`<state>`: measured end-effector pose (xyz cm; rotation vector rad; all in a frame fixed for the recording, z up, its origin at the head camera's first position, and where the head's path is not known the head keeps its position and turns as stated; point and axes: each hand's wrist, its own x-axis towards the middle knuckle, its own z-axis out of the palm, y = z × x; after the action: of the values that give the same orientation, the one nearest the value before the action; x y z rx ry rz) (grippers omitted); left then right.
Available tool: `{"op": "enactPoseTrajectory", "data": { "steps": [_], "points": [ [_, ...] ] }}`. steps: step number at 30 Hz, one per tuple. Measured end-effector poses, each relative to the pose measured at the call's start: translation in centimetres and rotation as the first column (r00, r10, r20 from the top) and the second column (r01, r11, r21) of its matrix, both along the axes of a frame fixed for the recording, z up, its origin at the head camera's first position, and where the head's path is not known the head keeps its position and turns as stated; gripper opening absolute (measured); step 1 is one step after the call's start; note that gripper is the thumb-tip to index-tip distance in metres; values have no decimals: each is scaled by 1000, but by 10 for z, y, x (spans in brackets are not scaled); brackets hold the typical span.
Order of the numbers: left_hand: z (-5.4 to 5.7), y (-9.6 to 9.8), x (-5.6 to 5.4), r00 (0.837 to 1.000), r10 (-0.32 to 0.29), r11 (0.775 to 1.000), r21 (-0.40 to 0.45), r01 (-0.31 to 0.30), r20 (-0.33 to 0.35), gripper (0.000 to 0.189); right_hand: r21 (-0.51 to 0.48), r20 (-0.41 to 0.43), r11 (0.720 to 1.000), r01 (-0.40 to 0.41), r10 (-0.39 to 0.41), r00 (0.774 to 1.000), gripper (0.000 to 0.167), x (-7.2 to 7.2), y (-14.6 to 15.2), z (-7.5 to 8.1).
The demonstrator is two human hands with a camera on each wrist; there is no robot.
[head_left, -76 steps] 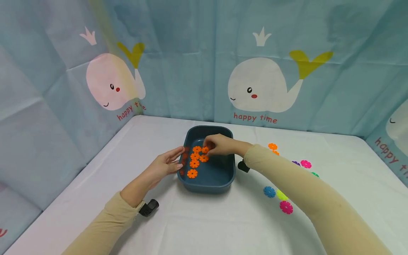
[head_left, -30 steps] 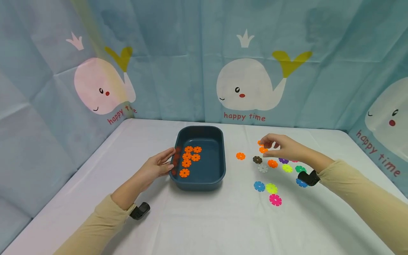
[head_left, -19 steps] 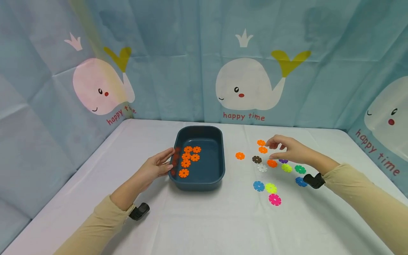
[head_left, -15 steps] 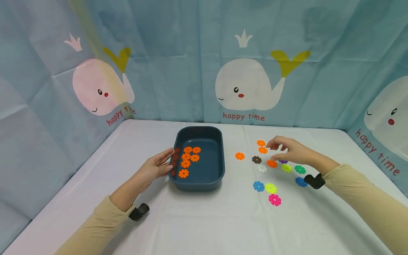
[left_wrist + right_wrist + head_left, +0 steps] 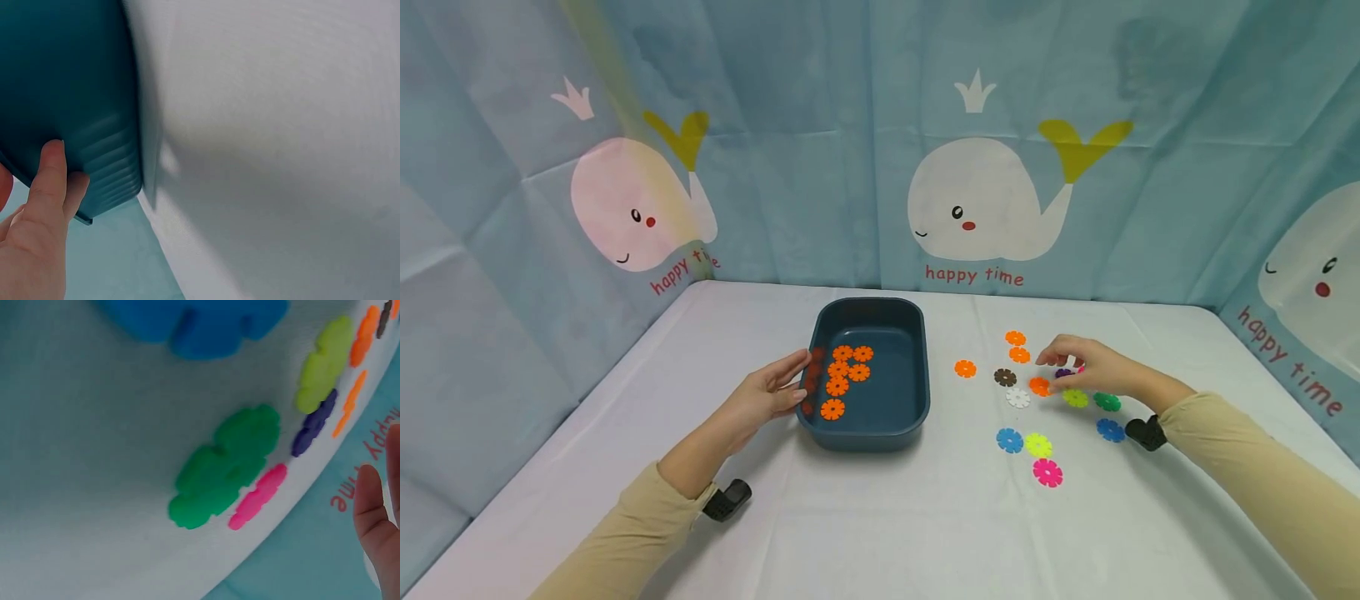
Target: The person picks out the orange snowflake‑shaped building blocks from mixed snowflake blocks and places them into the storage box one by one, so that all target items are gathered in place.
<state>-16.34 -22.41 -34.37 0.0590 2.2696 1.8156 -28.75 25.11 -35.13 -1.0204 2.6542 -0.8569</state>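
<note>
Fingertips of my left hand (image 5: 767,390) touch the left side of a dark blue plastic bin (image 5: 868,437); in the left wrist view, straight fingers (image 5: 47,187) lie against its outer wall (image 5: 69,94). Several orange notched plastic discs (image 5: 837,386) lie on the bin floor, toward its left. My right hand (image 5: 1097,368) hovers low over loose discs on the right, thumb and fingers apart with nothing between them. The thumb tip is at the edge of an orange disc (image 5: 1039,386). A purple disc (image 5: 1063,374) is partly hidden under this hand.
Around the right hand lie a brown disc (image 5: 1005,377), a white disc (image 5: 1018,397), a green disc (image 5: 1107,402) and more orange ones (image 5: 966,368). Blue, yellow and pink discs (image 5: 1047,472) lie nearer the front. A whale-print curtain (image 5: 820,167) stands behind the white-covered table (image 5: 880,533).
My right hand has left the bin, moved right over the loose discs, then shifted slightly right and lower beside an orange disc. My left hand has stayed at the bin's side.
</note>
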Motion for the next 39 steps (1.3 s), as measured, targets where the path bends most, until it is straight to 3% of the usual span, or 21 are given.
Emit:
{"op": "enactPoseTrajectory", "data": {
  "steps": [6, 17, 28, 39],
  "points": [
    [0, 0, 0, 1000, -3, 1000, 0, 3, -2, 64, 72, 53, 997, -20, 16, 998, 32, -8, 1, -10],
    [-1, 1, 0, 1000, -13, 1000, 5, 13, -9, 64, 146, 152, 988, -56, 34, 988, 34, -16, 0, -9],
    [1, 1, 0, 1000, -4, 1000, -7, 4, -4, 64, 142, 307, 987, -73, 26, 951, 33, -25, -3, -10],
    [2, 3, 1, 1000, -11, 1000, -15, 11, -6, 64, 165, 325, 984, -69, 12, 946, 31, -30, -5, -13]
  ]
}}
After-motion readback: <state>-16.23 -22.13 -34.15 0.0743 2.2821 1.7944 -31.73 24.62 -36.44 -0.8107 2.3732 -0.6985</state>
